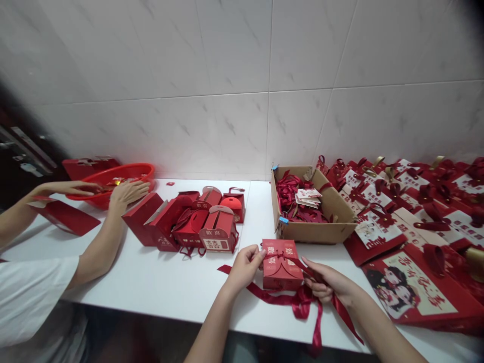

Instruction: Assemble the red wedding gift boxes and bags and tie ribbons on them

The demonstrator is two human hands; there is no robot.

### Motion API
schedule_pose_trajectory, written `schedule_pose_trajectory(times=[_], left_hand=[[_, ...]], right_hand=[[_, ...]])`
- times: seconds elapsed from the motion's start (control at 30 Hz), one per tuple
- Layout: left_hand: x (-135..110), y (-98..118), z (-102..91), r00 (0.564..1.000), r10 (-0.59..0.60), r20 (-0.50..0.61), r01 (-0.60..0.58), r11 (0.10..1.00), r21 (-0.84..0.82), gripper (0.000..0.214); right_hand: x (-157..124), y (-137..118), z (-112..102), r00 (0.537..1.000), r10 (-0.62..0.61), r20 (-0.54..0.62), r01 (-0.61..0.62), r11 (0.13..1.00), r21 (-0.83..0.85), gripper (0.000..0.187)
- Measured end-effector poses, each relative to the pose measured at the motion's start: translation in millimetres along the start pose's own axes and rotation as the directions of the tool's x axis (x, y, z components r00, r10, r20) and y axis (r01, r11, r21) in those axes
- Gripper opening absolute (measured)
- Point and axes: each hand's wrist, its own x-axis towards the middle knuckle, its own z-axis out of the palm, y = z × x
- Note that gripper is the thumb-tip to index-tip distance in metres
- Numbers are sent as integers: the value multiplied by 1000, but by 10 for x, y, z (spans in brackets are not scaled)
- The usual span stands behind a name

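Box, red, sitting on the worktop between both hands.
Left hand, nearer: fingers are clamping the box's nine-o'clock edge; right hand: fingers are pinching trailing ribbon, the box lying toward ten o'clock.

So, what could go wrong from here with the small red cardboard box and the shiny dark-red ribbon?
The left hand steadies the red cardboard box at one side, so a pull by the right hand on the shiny dark-red ribbon might twist it. One loose ribbon tail reaches the front edge of the white table and could snag there.
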Motion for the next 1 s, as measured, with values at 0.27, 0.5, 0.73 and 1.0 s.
schedule_pose_trajectory(times=[0.27,0.5,0.73,1.0], left_hand=[[-7,-17,5,1000,10,-20,-10,1000,20,47],[-27,91,22,996,67,-59,-60,992,115,44],[-66,469,153,952,224,-209,-171,955,244,9],[-9,652,361,962,219,-166,-165,944,286,16]], right_hand=[[-123,-61,85,951,-286,-119,302,943,142,47],[-182,-259,312,796,-564,-219,563,823,-76,32],[-102,-339,494,643,-753,-142,592,606,-532,35],[-58,-274,535,588,-794,-154,625,567,-537,24]])
